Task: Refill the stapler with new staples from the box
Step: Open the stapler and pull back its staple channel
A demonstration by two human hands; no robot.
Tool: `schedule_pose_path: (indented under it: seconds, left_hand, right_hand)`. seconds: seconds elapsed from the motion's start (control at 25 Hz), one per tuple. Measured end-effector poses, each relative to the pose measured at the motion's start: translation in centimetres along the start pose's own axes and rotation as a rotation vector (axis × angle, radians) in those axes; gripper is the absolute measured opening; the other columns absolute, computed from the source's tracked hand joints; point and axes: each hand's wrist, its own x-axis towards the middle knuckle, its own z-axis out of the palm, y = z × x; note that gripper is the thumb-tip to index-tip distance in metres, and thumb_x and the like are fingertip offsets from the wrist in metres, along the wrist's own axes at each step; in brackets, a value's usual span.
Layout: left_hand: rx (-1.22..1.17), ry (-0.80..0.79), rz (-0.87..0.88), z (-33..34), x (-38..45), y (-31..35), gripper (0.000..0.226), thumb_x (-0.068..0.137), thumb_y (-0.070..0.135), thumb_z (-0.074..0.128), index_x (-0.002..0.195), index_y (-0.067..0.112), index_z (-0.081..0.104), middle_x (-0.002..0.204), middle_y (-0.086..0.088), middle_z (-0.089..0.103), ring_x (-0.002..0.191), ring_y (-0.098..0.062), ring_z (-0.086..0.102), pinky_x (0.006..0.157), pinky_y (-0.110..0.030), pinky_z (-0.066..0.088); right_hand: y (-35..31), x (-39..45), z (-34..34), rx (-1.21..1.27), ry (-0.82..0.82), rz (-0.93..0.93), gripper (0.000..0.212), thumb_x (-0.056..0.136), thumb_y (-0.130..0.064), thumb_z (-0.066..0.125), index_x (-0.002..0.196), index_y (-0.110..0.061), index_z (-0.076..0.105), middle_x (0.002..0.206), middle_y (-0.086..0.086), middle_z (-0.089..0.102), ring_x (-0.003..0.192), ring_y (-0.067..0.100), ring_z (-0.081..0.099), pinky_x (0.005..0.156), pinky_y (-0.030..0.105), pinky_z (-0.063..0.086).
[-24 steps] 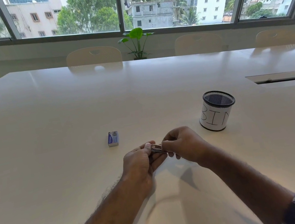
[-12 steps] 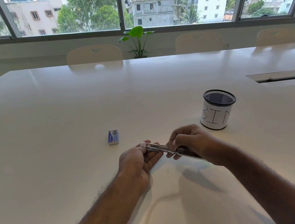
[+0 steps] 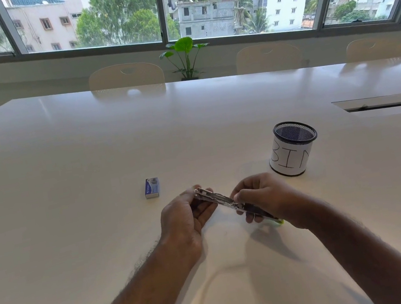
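**Stapler opened, staples not yet fetched**

Stapler [image 3: 225, 201] is hanging above the table [image 3: 75, 240], stretched open between both hands. Box [image 3: 152, 187] is lying apparently unopened just beyond the left hand [image 3: 185, 221], whose fingers are pinching the metal end. Right hand [image 3: 269, 197] is gripping the body, the bin [image 3: 292, 149] standing beyond its knuckles. Loading is remaining; bare tabletop is lying all around.

Your right hand [image 3: 269, 197] covers the rear half of the stapler [image 3: 218, 198], so beneath those fingers you cannot tell how the body lies; only a yellow-green tip shows past the heel of the palm. Your left hand [image 3: 184, 217] hides the front end behind its fingertips, which are blurred. Print on the staple box [image 3: 152, 187] beyond your left fingers is too small to read
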Motion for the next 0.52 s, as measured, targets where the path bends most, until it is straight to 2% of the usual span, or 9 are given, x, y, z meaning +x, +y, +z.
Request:
schedule_pose_path:
  seconds: [0.12,0.24,0.4,0.52]
  left_hand:
    - [0.077,-0.076,0.156,0.5,-0.6,-0.5,0.019,0.090,0.025,0.065,0.092,0.006,0.067,0.084,-0.012,0.074,0.085,-0.023,0.073,0.079,-0.036,0.060]
    - [0.145,-0.050,0.247,0.9,-0.9,-0.9,0.013,0.092,0.007,0.060,0.104,0.003,0.065,0.094,-0.016,0.070,0.096,-0.024,0.071,0.084,-0.035,0.059]
    - [0.117,-0.046,0.210,1.0,-0.9,-1.0,0.017,0.095,0.003,0.053,0.110,0.002,0.062,0.100,-0.019,0.071,0.097,-0.025,0.070,0.088,-0.035,0.058]
    - [-0.080,-0.031,0.063,1.3,-0.7,-1.3,0.018,0.098,0.010,0.049,0.108,-0.001,0.060,0.101,-0.021,0.070,0.097,-0.028,0.069,0.084,-0.037,0.057]
  right_hand:
    - [0.1,-0.1,0.5,0.018,0.049,-0.026,0.013,0.085,-0.004,0.057,0.086,-0.003,0.070,0.066,0.010,0.067,0.052,0.020,0.060,0.048,0.026,0.046]
    - [0.2,-0.1,0.8,0.013,0.075,-0.066,0.011,0.085,-0.004,0.060,0.086,-0.003,0.071,0.066,0.008,0.067,0.053,0.018,0.061,0.048,0.026,0.046]
    - [0.2,-0.1,1.0,-0.016,0.117,-0.099,0.007,0.082,-0.009,0.064,0.083,-0.009,0.072,0.068,0.008,0.067,0.054,0.014,0.060,0.052,0.028,0.048]
    - [0.0,-0.4,1.4,-0.164,0.210,-0.184,0.005,0.079,-0.019,0.069,0.081,-0.015,0.072,0.064,0.003,0.064,0.053,0.011,0.053,0.055,0.030,0.044]
